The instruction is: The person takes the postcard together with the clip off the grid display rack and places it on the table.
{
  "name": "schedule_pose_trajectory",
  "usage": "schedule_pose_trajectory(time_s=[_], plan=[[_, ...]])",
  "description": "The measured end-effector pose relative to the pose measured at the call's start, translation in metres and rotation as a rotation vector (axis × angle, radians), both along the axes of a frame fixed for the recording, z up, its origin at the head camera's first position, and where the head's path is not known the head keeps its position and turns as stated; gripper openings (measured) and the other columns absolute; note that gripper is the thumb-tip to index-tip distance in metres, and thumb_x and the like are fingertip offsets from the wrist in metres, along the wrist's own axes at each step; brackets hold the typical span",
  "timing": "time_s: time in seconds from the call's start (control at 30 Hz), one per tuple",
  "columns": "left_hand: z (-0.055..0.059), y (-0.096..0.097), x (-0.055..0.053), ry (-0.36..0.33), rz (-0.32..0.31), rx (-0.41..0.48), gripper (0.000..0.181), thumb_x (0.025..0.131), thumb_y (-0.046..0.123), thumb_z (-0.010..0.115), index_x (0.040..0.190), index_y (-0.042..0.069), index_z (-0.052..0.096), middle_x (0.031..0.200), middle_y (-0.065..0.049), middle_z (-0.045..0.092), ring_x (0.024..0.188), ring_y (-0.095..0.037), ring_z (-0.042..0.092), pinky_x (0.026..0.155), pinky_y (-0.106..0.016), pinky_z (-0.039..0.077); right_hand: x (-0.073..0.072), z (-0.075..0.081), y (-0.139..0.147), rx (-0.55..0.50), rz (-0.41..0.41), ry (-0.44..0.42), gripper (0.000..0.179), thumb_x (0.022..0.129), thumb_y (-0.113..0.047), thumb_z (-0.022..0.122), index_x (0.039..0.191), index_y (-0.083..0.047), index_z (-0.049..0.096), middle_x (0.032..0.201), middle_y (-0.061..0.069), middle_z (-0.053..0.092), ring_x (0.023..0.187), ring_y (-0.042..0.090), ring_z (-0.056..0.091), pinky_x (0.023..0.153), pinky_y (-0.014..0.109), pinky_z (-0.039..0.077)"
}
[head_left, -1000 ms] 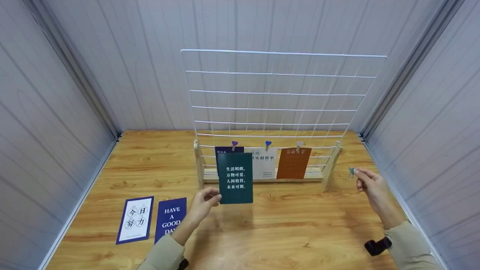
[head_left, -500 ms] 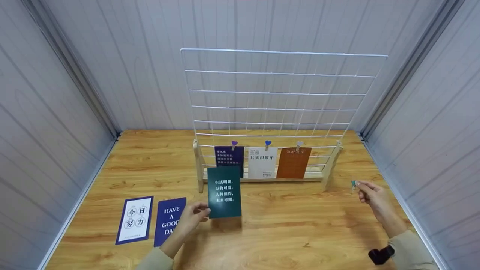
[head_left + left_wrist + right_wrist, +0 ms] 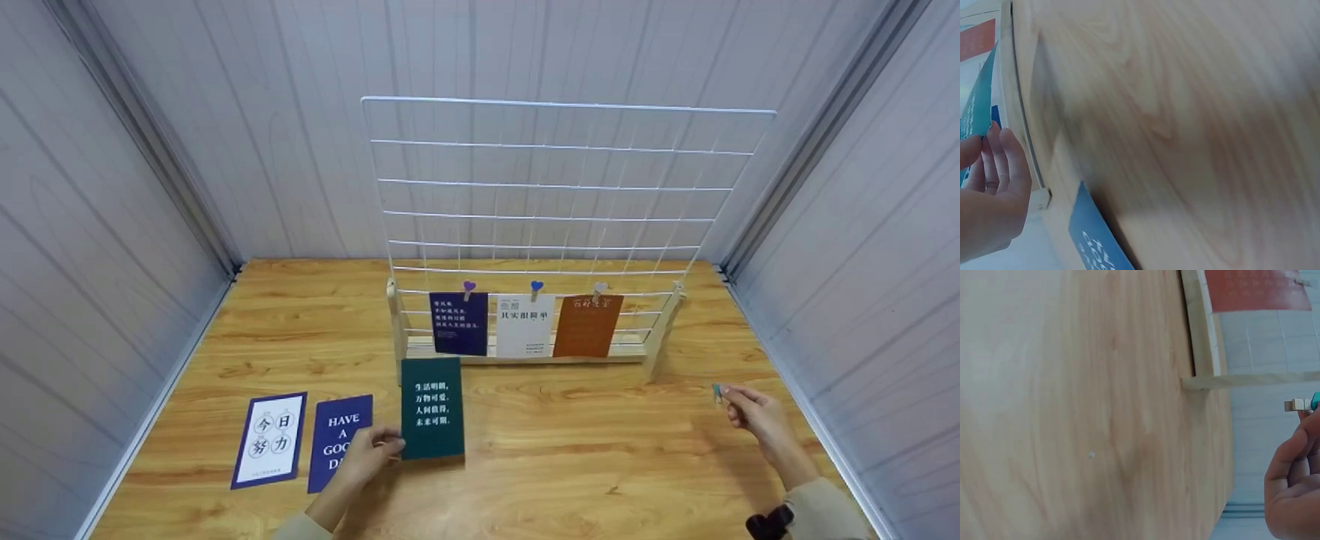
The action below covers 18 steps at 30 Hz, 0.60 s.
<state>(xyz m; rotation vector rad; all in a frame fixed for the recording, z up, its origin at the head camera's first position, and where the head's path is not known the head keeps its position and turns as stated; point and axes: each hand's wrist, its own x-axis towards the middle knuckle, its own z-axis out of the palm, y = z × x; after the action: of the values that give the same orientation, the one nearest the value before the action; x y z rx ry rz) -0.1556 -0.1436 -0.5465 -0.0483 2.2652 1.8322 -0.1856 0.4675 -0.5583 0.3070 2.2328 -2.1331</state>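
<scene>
My left hand [image 3: 369, 452] pinches a dark green card [image 3: 433, 409] with white writing by its lower left edge. In the left wrist view, thumb and fingers meet on the green card [image 3: 981, 104], which is seen nearly edge-on. Over at the right, my right hand [image 3: 759, 420] pinches a small clothespin [image 3: 717, 394] with a teal top. Its wooden end shows in the right wrist view, where the clothespin [image 3: 1298, 404] points away from the fingertips. Behind the green card, a white wire grid rack [image 3: 555, 219] stands on wooden feet.
Purple [image 3: 459, 324], white [image 3: 525, 326] and orange cards [image 3: 589, 326] hang low on the rack from heart-topped clothespins. A white card with a blue border [image 3: 270, 439] and a blue card [image 3: 341, 435] lie on the wooden table [image 3: 570, 457] at the left. Walls enclose the table's back and sides.
My left hand has brought the green card down and to the left, uncovering the purple card on the rack. My right hand has come lower and nearer, still pinching the clothespin.
</scene>
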Motion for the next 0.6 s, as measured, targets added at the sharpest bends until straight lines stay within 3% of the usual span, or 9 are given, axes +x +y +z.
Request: schedule_pose_trajectory(time_s=[0.1,0.2,0.33,0.43,0.6], plan=[[-0.003,-0.004,0.002,-0.013,-0.007,-0.013,0.015,0.083,-0.004,0.053,0.095,-0.012,0.057,0.075,-0.006,0.055,0.066,-0.017,0.055,0.062,-0.033,0.050,-0.007,-0.034,0.028,-0.027,-0.024,-0.006,0.022,0.085,-0.025,0.059,0.101,-0.010,0.063,0.068,0.000,0.058,0.058,0.007,0.054,0.051,0.021,0.047],[-0.006,-0.008,0.004,-0.052,-0.009,-0.021,0.014,0.083,-0.004,0.052,0.094,-0.010,0.058,0.075,-0.006,0.055,0.066,-0.016,0.054,0.062,-0.032,0.049,0.004,-0.022,0.023,0.045,-0.048,-0.054,0.029,0.086,-0.028,0.058,0.106,-0.008,0.060,0.068,-0.001,0.056,0.057,0.006,0.052,0.052,0.020,0.046],[-0.009,-0.012,0.007,-0.104,-0.009,-0.023,0.014,0.084,-0.003,0.051,0.095,-0.010,0.057,0.076,-0.007,0.057,0.066,-0.016,0.054,0.061,-0.032,0.049,0.030,0.021,-0.004,0.183,-0.074,-0.110,0.043,0.088,-0.028,0.055,0.114,0.005,0.051,0.067,-0.002,0.054,0.057,0.005,0.050,0.054,0.020,0.046],[-0.011,-0.014,0.008,-0.117,-0.011,-0.026,0.015,0.084,-0.003,0.051,0.095,-0.011,0.057,0.077,-0.008,0.058,0.066,-0.016,0.055,0.061,-0.032,0.049,0.042,0.029,-0.007,0.217,-0.054,-0.125,0.047,0.089,-0.026,0.053,0.115,0.012,0.046,0.066,-0.003,0.053,0.056,0.005,0.050,0.054,0.020,0.046],[-0.014,-0.016,0.009,-0.161,-0.010,-0.035,0.016,0.084,-0.003,0.051,0.096,-0.010,0.057,0.081,-0.008,0.059,0.068,-0.017,0.055,0.063,-0.032,0.050,0.051,0.016,0.005,0.252,-0.030,-0.182,0.044,0.091,-0.022,0.049,0.114,0.015,0.044,0.065,-0.002,0.054,0.053,0.005,0.049,0.048,0.018,0.041]])
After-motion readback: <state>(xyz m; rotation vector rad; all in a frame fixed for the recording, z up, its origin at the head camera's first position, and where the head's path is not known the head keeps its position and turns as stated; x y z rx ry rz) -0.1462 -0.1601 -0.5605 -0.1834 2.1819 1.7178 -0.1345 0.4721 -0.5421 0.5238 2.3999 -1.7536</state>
